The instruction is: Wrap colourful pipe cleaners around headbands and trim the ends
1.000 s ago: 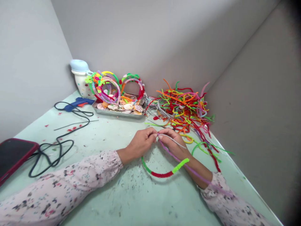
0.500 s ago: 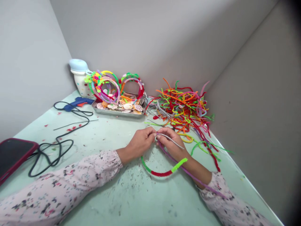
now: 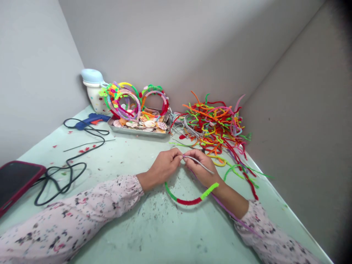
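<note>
My left hand [image 3: 165, 165] pinches a curved headband wire wrapped in pipe cleaner [image 3: 189, 202], whose green, red and light green end loops out below the fingers. At the fingertips of my right hand [image 3: 202, 167], closed in a pinch, a purple pipe cleaner [image 3: 229, 212] meets the bare grey part of the wire [image 3: 202, 165]. The purple strand trails down under my right wrist toward the sleeve. Both hands almost touch at the fingertips, above the table [image 3: 154, 234]. The exact grip is partly hidden by the fingers.
Behind the hands stands a metal tray [image 3: 137, 132] of shells, with finished wrapped headbands [image 3: 128, 106] on it. A heap of pipe cleaners [image 3: 217, 121] lies at the back right. On the left are a blue glue gun [image 3: 92, 119], its black cord [image 3: 70, 172], a phone [image 3: 19, 183] and a lidded cup [image 3: 95, 91].
The purple strand has shifted lower and closer against my right hand and forearm. Both hands keep nearly the same place and pinch.
</note>
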Motion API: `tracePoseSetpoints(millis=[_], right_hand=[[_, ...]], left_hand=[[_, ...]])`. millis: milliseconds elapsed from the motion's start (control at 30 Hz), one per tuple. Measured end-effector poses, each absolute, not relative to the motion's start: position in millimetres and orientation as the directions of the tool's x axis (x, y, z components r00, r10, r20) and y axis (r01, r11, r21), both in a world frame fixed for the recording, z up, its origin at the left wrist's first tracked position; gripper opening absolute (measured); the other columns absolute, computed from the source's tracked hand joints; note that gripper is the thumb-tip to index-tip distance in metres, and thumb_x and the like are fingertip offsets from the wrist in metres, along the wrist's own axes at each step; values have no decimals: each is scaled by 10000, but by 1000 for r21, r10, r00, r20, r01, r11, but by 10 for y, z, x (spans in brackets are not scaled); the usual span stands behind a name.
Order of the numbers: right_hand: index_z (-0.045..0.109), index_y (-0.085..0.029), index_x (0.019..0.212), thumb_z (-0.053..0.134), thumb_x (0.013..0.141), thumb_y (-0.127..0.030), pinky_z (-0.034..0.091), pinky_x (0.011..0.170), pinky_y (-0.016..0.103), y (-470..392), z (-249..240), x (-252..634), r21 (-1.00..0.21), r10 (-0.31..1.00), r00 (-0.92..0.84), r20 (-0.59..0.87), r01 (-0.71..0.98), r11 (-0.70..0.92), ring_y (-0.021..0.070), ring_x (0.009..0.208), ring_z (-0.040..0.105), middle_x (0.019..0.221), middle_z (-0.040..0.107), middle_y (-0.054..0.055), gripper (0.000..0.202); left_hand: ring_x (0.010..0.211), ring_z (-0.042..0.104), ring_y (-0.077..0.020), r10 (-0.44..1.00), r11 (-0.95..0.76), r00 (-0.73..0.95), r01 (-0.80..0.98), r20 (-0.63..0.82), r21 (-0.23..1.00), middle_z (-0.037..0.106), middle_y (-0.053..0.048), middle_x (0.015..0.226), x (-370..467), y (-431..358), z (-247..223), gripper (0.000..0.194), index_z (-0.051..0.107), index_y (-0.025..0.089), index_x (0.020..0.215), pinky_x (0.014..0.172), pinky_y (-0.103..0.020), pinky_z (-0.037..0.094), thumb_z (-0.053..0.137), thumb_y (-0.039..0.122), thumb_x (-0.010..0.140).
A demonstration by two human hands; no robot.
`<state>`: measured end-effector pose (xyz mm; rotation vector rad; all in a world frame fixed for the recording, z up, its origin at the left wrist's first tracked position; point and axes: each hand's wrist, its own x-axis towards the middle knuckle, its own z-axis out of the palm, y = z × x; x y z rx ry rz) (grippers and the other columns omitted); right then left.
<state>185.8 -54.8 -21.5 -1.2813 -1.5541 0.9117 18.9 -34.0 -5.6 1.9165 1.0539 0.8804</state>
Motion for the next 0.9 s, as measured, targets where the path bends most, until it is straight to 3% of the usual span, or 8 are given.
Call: tracePoseSetpoints(millis=[167,667,900], right_hand=[[632,-189,857,588,793,-310,429,598,246,-539,-213,1887,-854,956,-71,284,434,286,147,673,575,751,646,11,144],[623,-213,841,541,794,-224,422,645,260,-542,-161,1940,-631,890,-206,406,642,436,154,694,569,772,614,13,94],[613,-199,873,563,784,-228,421,608,248,-517,-242,1977,-780,939,-181,293,522,344,146,675,562,770,615,7,106]], left_hand=[[587,487,-118,887,-351,424,368,180,861,536,28,583,183,-339,-52,196,586,174,752,576,-214,359,427,247,841],[543,459,-113,889,-300,443,371,116,879,541,27,579,187,-329,-67,206,597,173,743,528,-215,337,437,273,824],[478,448,-93,880,-232,471,319,59,919,541,36,585,193,-303,-144,194,582,175,779,470,-204,319,437,297,822]])
